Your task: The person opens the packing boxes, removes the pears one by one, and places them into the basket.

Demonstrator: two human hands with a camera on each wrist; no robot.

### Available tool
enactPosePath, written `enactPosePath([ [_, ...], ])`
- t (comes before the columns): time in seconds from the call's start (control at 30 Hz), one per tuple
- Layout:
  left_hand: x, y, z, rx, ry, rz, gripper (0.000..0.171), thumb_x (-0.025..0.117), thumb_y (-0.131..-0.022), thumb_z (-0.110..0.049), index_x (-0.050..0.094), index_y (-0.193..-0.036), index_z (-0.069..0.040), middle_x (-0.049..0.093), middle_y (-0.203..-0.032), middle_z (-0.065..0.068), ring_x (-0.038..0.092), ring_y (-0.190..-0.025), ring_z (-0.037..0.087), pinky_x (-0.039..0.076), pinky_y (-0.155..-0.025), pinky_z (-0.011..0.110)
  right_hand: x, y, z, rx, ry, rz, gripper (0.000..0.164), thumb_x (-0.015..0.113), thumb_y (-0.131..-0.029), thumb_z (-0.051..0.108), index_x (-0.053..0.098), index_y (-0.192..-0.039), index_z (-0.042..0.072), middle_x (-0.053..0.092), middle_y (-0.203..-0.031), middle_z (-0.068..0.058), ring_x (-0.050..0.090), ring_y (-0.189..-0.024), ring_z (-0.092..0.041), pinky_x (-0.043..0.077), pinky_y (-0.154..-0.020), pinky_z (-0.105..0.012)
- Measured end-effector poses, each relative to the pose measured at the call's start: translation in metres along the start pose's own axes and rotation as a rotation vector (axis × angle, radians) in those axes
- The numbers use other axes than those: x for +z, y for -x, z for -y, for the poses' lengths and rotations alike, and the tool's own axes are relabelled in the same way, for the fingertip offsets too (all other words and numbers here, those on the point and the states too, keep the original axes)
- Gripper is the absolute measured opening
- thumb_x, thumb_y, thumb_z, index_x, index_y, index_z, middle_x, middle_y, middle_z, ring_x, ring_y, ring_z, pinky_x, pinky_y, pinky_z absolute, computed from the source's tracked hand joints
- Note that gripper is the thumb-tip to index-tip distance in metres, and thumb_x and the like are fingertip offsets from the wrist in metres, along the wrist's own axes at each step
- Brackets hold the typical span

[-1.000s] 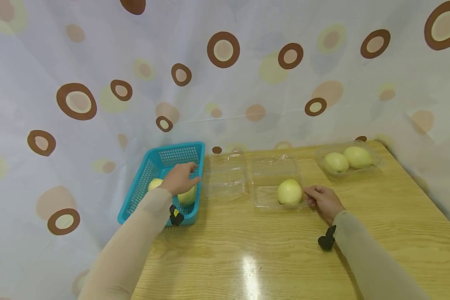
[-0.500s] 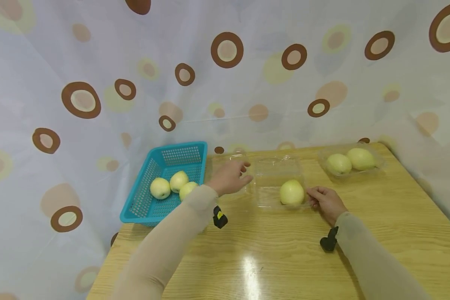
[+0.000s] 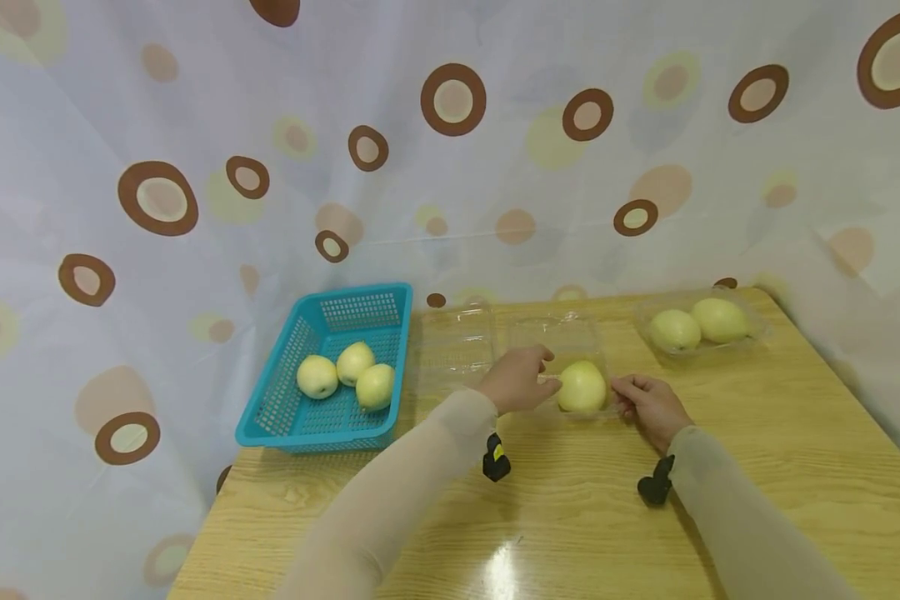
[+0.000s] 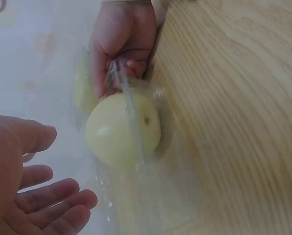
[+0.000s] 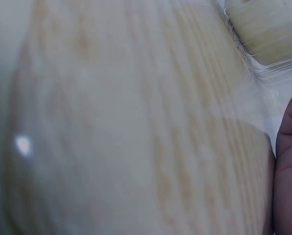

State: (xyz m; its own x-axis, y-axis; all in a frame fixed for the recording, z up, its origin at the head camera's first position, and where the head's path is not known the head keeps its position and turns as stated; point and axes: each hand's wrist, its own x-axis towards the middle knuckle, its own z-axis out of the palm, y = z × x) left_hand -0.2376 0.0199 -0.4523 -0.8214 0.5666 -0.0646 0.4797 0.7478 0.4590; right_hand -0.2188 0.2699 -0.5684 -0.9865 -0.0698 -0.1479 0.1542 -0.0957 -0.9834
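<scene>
The worktop (image 3: 570, 517) carries the blue basket (image 3: 315, 440) at its far left corner, with three fruits (image 3: 356, 364) inside. Along the far edge come three clear boxes: the left box (image 3: 453, 354), with no fruit in it; the middle box (image 3: 558, 329), its near half holding one fruit (image 3: 582, 387) towards the right end; and the right box (image 3: 708, 348), near the far right corner, with a pair of fruits (image 3: 722, 321).

The step in hand seems to be filling the middle box; going by the right box, it lacks a second fruit. The right hand (image 3: 654, 407) pinches the middle box's right end between fingers and thumb. The left hand (image 3: 517, 379) holds nothing, thumb and fingers apart. The next move probably calls for settling the lone fruit while the right hand steadies the box.

In the head view the left thumb seems to meet that fruit; the left wrist view shows a gap, and also a dark pit (image 4: 146, 120) on the fruit. The right wrist view shows no fingertips.
</scene>
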Motion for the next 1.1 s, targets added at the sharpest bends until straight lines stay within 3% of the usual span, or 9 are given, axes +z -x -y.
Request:
enactPosePath([
  [0.27, 0.024, -0.018, -0.011, -0.092, 0.08, -0.063, 0.06, 0.064, -0.092, -0.042, 0.049, -0.138, -0.007, 0.061, -0.126, 0.007, 0.06, -0.109, 0.015, 0.051, -0.084, 0.026, 0.0, -0.003, 0.002, 0.002, -0.01, -0.002, 0.028, 0.062, -0.095, 0.029, 0.062, -0.095, 0.001, 0.058, -0.079, -0.001, 0.052, -0.065, -0.011, 0.048, -0.057, -0.023],
  [0.4, 0.042, -0.032, -0.008, -0.132, 0.056, -0.073, 0.064, 0.066, -0.088, -0.046, 0.05, -0.136, -0.006, 0.061, -0.125, 0.006, 0.061, -0.107, 0.016, 0.051, -0.084, 0.026, 0.001, -0.002, 0.0, 0.007, -0.018, -0.001, 0.029, 0.06, -0.096, 0.028, 0.06, -0.095, -0.001, 0.057, -0.078, 0.0, 0.052, -0.065, -0.01, 0.048, -0.057, -0.023],
  [0.53, 0.056, -0.041, -0.009, -0.182, 0.062, -0.06, 0.064, 0.066, -0.087, -0.048, 0.052, -0.133, -0.006, 0.063, -0.12, 0.005, 0.061, -0.1, 0.015, 0.051, -0.079, 0.027, 0.001, -0.002, 0.0, 0.009, 0.008, -0.014, 0.026, 0.061, -0.096, 0.03, 0.061, -0.096, 0.004, 0.056, -0.082, 0.002, 0.051, -0.07, -0.01, 0.049, -0.061, -0.022],
  [0.73, 0.064, -0.046, -0.015, -0.236, 0.099, -0.079, 0.057, 0.068, -0.087, -0.048, 0.055, -0.126, -0.009, 0.064, -0.101, 0.0, 0.058, -0.078, 0.011, 0.049, -0.063, 0.027, -0.001, -0.001, 0.01, 0.06, 0.0, -0.007, 0.038, 0.06, -0.096, 0.027, 0.049, -0.122, 0.001, 0.054, -0.092, 0.002, 0.052, -0.077, -0.009, 0.05, -0.065, -0.024],
  [0.83, 0.068, -0.049, -0.015, -0.243, 0.1, -0.081, 0.056, 0.069, -0.086, -0.046, 0.053, -0.126, -0.01, 0.063, -0.099, 0.0, 0.058, -0.076, 0.011, 0.048, -0.062, 0.027, -0.001, -0.002, 0.02, 0.12, -0.035, -0.008, 0.049, 0.06, -0.097, 0.02, 0.038, -0.135, 0.0, 0.052, -0.1, 0.001, 0.053, -0.08, -0.009, 0.05, -0.066, -0.025],
  [0.97, 0.07, -0.052, -0.014, -0.261, 0.1, -0.067, 0.064, 0.073, -0.083, -0.041, 0.046, -0.133, -0.01, 0.063, -0.107, 0.002, 0.061, -0.085, 0.013, 0.05, -0.069, 0.027, -0.001, -0.007, 0.037, 0.156, 0.057, 0.037, 0.055, 0.054, -0.099, 0.015, 0.029, -0.144, -0.004, 0.052, -0.107, -0.001, 0.055, -0.08, -0.009, 0.051, -0.069, -0.027],
  [1.1, 0.071, -0.053, -0.014, -0.281, 0.122, -0.051, 0.074, 0.075, -0.081, -0.039, 0.039, -0.138, -0.009, 0.062, -0.107, 0.004, 0.062, -0.089, 0.015, 0.051, -0.072, 0.028, -0.001, -0.012, 0.049, 0.168, 0.18, 0.082, 0.053, 0.051, -0.1, 0.015, 0.03, -0.142, -0.01, 0.054, -0.106, -0.004, 0.058, -0.084, -0.01, 0.053, -0.074, -0.027],
])
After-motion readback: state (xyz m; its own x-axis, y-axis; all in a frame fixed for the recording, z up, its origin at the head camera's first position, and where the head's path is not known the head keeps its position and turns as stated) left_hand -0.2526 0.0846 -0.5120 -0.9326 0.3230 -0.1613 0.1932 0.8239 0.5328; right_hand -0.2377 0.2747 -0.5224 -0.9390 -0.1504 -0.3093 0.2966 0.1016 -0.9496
